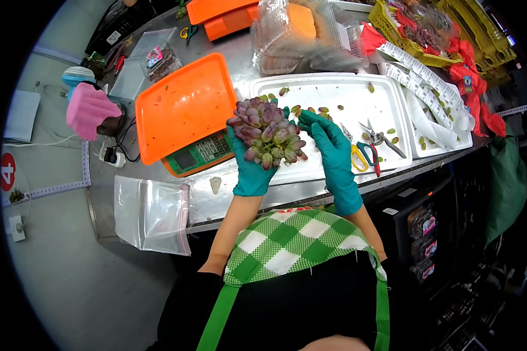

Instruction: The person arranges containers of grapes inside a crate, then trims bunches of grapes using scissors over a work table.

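A bunch of purple-green grapes (266,131) rests in my gloved left hand (252,172), which cups it from the left and below. Just right of the bunch is my gloved right hand (332,155), its fingers stretched toward the grapes and nothing visible in them. Both hands wear teal gloves. Beneath them lies a white tray (339,85) with several loose grapes scattered in it. To the right of my right hand, scissors with yellow and dark handles (359,159) and pruning shears (382,138) lie at the tray's right side.
An orange-topped scale (184,108) stands left of the tray. Clear plastic boxes (275,44) are stacked behind it. Printed label strips (427,79) lie at right, near a yellow crate (404,38). A clear plastic bag (149,210) hangs over the front-left table edge.
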Demonstrator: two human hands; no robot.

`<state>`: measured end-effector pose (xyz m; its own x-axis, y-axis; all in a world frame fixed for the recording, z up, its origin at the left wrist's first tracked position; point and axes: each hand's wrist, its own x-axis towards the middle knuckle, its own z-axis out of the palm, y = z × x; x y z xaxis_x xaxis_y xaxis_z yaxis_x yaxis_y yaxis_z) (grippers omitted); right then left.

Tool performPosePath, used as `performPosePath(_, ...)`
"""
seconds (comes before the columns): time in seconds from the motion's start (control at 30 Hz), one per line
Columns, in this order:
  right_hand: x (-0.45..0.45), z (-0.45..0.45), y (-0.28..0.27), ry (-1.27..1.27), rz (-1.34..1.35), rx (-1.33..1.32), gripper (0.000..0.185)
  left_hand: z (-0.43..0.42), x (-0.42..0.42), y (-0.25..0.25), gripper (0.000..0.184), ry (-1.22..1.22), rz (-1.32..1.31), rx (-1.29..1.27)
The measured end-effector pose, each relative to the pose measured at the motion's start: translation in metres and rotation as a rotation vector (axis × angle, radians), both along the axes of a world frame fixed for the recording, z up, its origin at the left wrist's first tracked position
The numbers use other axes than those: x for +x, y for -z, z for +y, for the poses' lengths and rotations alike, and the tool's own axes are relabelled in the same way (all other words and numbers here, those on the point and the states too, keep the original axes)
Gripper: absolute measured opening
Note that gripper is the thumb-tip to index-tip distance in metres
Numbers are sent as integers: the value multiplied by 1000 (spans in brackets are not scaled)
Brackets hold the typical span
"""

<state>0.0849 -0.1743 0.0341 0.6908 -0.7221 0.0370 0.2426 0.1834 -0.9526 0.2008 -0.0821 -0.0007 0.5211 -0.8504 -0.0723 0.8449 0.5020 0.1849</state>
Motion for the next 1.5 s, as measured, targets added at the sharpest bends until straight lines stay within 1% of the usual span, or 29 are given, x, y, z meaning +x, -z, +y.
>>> performPosePath(0.1, -1, -7, 15, 3, -25, 37, 28, 0, 0, -8, 69, 51, 33, -132)
performPosePath(0.2, -9, -20, 44, 67, -5, -47, 29, 2, 7, -7, 65, -5, 71, 50)
performPosePath(0.23, -15, -27, 54, 119, 108, -176, 34, 3, 9, -7, 64, -37, 62, 62)
performPosePath(0.3, -37, -47, 74, 192, 420, -321, 39, 4, 13, -5, 61, -84, 53, 75)
performPosePath(0.33, -49, -57, 93, 312, 487, -473, 44, 6, 15, -3, 59, -110, -29, 100)
performPosePath(0.37, -61, -71, 115, 428, 491, -637, 44, 8, 17, 3, 57, -144, -30, 130)
performPosePath(0.4, -76, -83, 122, 436, 615, -712, 42, 9, 18, 1, 56, -125, -11, 114)
performPosePath(0.43, -88, -91, 121, 438, 737, -783, 41, 10, 19, -2, 56, -111, 6, 102)
performPosePath(0.47, -99, -98, 119, 332, 886, -724, 36, 11, 19, -4, 54, -135, 4, 127)
performPosePath(0.5, -105, -101, 113, 225, 906, -700, 31, 10, 18, -3, 54, -128, 6, 138)
performPosePath(0.57, -106, -95, 104, 132, 1004, -934, 32, 10, 19, -1, 52, -127, 4, 155)
performPosePath(0.6, -105, -90, 101, 114, 1102, -1021, 32, 9, 17, -3, 52, -137, -23, 183)
performPosePath(0.67, -98, -83, 96, 77, 1288, -1200, 31, 7, 19, 1, 52, -117, 4, 158)
performPosePath(0.7, -96, -84, 110, 82, 1403, -1276, 30, 7, 20, 2, 52, -109, 16, 143)
performPosePath(0.77, -94, -86, 129, 191, 1411, -1302, 27, 6, 12, -11, 52, -115, -25, 127)
performPosePath(0.8, -91, -86, 117, 175, 1398, -1255, 24, 6, 11, -15, 52, -117, -24, 124)
performPosePath(0.83, -95, -90, 122, 196, 1346, -1264, 21, 8, 11, -17, 52, -116, -21, 123)
performPosePath(0.9, -90, -98, 115, 32, 1454, -1105, 25, 10, 13, -13, 55, -151, -12, 148)
performPosePath(1.0, -83, -94, 80, -26, 1324, -791, 39, 13, 15, -14, 56, -177, -45, 155)
performPosePath(1.1, -76, -68, 31, -116, 701, -122, 44, 12, 15, -15, 57, -185, -41, 137)
performPosePath(1.17, -71, -45, 20, -247, 278, 99, 47, 11, 16, -13, 57, -165, -54, 125)
performPosePath(1.23, -66, -24, -14, -356, 269, -123, 42, 7, 13, -14, 56, -185, -102, 165)
performPosePath(1.27, -64, -17, -12, -373, 259, -174, 44, 5, 12, -15, 55, -196, -127, 184)
performPosePath(1.3, -64, -15, -35, -446, 487, -466, 48, 5, 10, -18, 55, -180, -123, 175)
performPosePath(1.37, -62, -12, -35, -466, 554, -661, 48, 5, 8, -22, 55, -154, -117, 156)
performPosePath(1.47, -61, -8, -28, -454, 660, -651, 43, 5, 7, -24, 54, -144, -121, 155)
performPosePath(1.5, -61, -6, -28, -439, 635, -640, 43, 5, 6, -24, 54, -153, -134, 166)
